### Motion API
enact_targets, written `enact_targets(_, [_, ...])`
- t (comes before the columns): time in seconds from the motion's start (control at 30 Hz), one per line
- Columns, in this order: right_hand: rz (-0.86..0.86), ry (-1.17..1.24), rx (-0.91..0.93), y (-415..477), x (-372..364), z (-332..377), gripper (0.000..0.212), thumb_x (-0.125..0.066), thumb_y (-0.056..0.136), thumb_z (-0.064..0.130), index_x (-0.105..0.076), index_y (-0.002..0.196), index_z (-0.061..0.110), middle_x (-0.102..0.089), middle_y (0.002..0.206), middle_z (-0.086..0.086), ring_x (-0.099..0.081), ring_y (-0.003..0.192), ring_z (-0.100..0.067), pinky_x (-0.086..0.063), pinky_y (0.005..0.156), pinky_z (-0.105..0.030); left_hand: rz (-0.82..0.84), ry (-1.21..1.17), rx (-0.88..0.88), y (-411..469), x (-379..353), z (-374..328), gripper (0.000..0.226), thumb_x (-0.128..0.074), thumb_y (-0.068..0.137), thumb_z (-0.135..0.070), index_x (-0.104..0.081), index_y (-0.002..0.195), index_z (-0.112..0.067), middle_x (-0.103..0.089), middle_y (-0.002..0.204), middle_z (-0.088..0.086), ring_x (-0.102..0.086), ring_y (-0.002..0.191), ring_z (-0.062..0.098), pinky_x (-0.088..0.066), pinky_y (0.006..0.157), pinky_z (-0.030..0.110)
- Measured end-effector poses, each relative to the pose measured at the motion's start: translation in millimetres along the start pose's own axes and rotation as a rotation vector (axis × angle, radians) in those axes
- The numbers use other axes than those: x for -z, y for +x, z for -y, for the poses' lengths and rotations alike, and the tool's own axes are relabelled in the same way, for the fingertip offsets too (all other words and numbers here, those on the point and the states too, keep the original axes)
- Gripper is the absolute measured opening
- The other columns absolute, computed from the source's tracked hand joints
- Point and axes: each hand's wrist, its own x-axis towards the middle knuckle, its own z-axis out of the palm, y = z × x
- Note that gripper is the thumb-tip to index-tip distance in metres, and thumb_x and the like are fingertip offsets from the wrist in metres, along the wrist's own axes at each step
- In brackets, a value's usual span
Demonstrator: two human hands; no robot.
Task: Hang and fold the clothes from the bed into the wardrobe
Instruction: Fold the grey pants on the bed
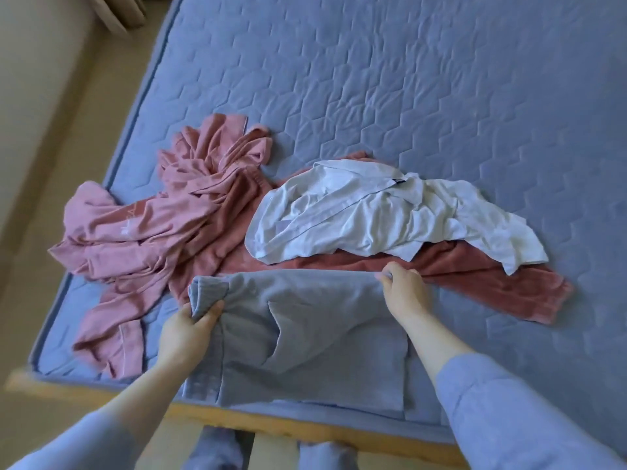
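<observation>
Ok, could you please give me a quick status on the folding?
Left hand grips ribbed end of grey garment; right hand pinches its far edge. Garment flat on bed. Pink garment, white shirt, rust-red cloth heaped just beyond.

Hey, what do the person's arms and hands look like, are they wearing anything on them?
The left hand and right hand are bare: no gloves, rings or watch show. The left sleeve and right sleeve are plain light blue, long, and end partway up the forearms.
</observation>
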Motion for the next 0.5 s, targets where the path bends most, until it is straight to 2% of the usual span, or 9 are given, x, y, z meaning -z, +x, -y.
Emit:
enact_targets(0.07, [-0.012,-0.030,0.020,20,-15,31,0.021,-0.046,0.101,0.036,-0.045,0.086,0.022,-0.061,0.101,-0.014,-0.052,0.104,-0.035,-0.040,0.075,-0.036,-0.044,-0.036,0.008,17,4,17,0.020,-0.064,0.089,-0.038,-0.064,0.085,-0.018,-0.062,0.076,0.002,-0.051,0.071,0.020,-0.035,0.060,0.034])
enact_targets(0.2, [-0.074,-0.052,0.075,57,-36,81,0.026,-0.047,0.101,0.031,-0.057,0.097,0.007,-0.066,0.101,-0.014,-0.053,0.104,-0.034,-0.035,0.070,-0.035,-0.083,-0.123,0.035,47,9,40,0.017,-0.064,0.089,-0.039,-0.064,0.087,-0.022,-0.063,0.077,-0.003,-0.055,0.076,0.020,-0.039,0.069,0.033])
enact_targets(0.37, [-0.132,-0.145,0.023,89,-62,124,0.026,-0.043,0.102,0.032,-0.056,0.107,0.010,-0.067,0.111,-0.011,-0.060,0.103,-0.033,-0.040,0.077,-0.037,-0.101,-0.102,0.035,85,12,57,0.023,-0.061,0.091,-0.044,-0.059,0.075,-0.027,-0.056,0.064,-0.015,-0.051,0.065,0.017,-0.037,0.060,0.032])
enact_targets(0.5, [-0.101,0.031,0.004,105,-82,136,0.025,-0.047,0.101,0.025,-0.057,0.109,0.003,-0.066,0.116,-0.014,-0.059,0.107,-0.033,-0.039,0.078,-0.033,-0.071,-0.067,0.024,113,11,73,0.022,-0.059,0.091,-0.047,-0.061,0.082,-0.027,-0.057,0.066,-0.013,-0.051,0.065,0.017,-0.037,0.059,0.032])
